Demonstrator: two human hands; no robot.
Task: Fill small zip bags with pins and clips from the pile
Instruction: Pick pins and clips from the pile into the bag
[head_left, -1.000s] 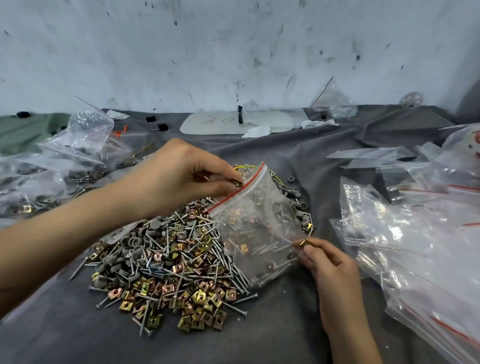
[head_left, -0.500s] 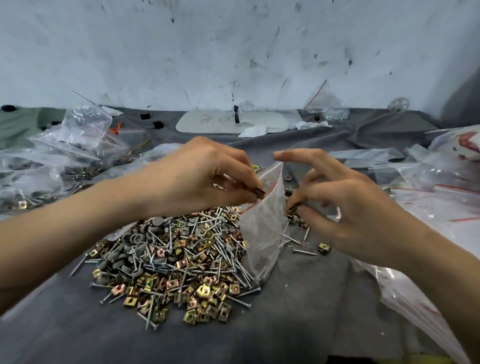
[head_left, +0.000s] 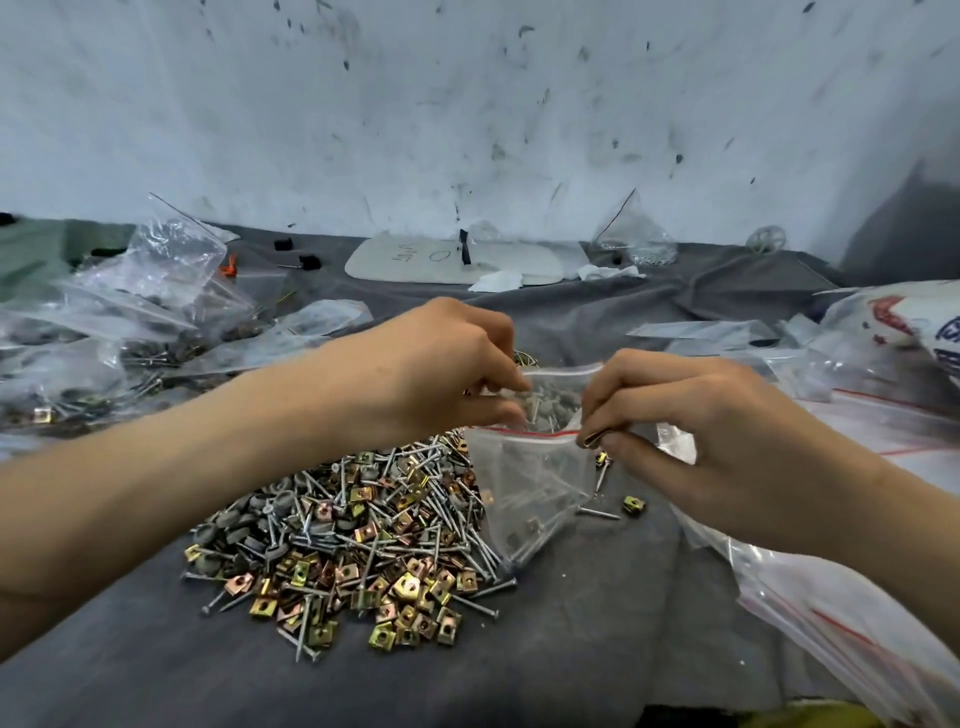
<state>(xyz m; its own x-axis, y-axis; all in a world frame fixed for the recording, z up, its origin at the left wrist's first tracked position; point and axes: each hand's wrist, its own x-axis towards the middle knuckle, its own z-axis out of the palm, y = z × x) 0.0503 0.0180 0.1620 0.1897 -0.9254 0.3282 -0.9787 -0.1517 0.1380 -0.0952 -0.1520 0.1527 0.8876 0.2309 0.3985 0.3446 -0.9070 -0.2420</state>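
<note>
Fingers (head_left: 496, 414) of the left hand (head_left: 431, 374) pinch the left end of the zip bag (head_left: 535, 483) mouth; the right hand (head_left: 691, 431) pinches the right end. It hangs mouth-up between them, over the right edge of the pile (head_left: 353, 530) mid-bench (head_left: 597, 623), nearer the left hand.

Illumination is even, diffuse and moderately bright, and shadows on the grey cloth (head_left: 597, 649) are soft. The clear plastic bags (head_left: 156, 275) show mild specular glare. Wide-angle distortion bends the frame edges, and fine detail is slightly soft throughout.
</note>
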